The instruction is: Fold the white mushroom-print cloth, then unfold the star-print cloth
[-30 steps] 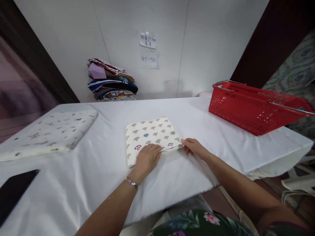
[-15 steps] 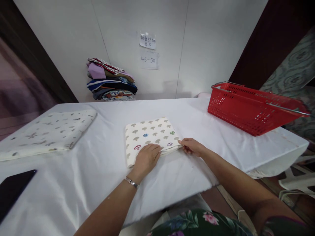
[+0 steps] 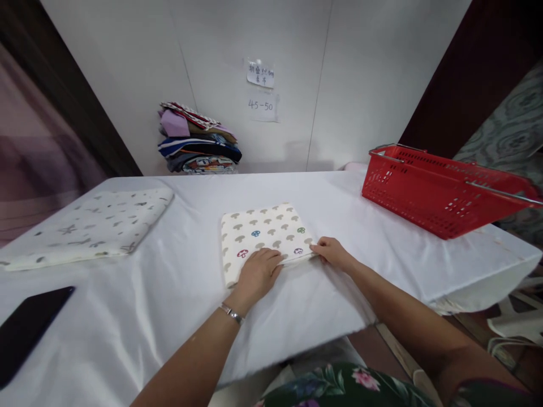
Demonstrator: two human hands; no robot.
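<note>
A folded cream cloth [image 3: 267, 226] printed with grey mushrooms, plus a few coloured ones, lies on the white-covered table in front of me. My left hand [image 3: 259, 272] rests flat across its near edge, fingers stretched out, a silver bracelet on the wrist. At the near right corner, the thumb and fingers of my right hand [image 3: 331, 252] pinch the cloth's edge. The underside of that corner is hidden by the fingers.
Another folded patterned cloth [image 3: 97, 223] lies at left, behind a dark flat tablet-like object [image 3: 31, 325]. A stack of folded fabrics [image 3: 199, 138] stands against the back wall. A red basket [image 3: 441, 189] sits at right. The white table's [image 3: 314, 333] front edge runs close to me.
The view has shifted slightly, moving everything a little rightward. At the near right edge, the cloth's layers lie closer together than before. Both hands keep their places on it.
</note>
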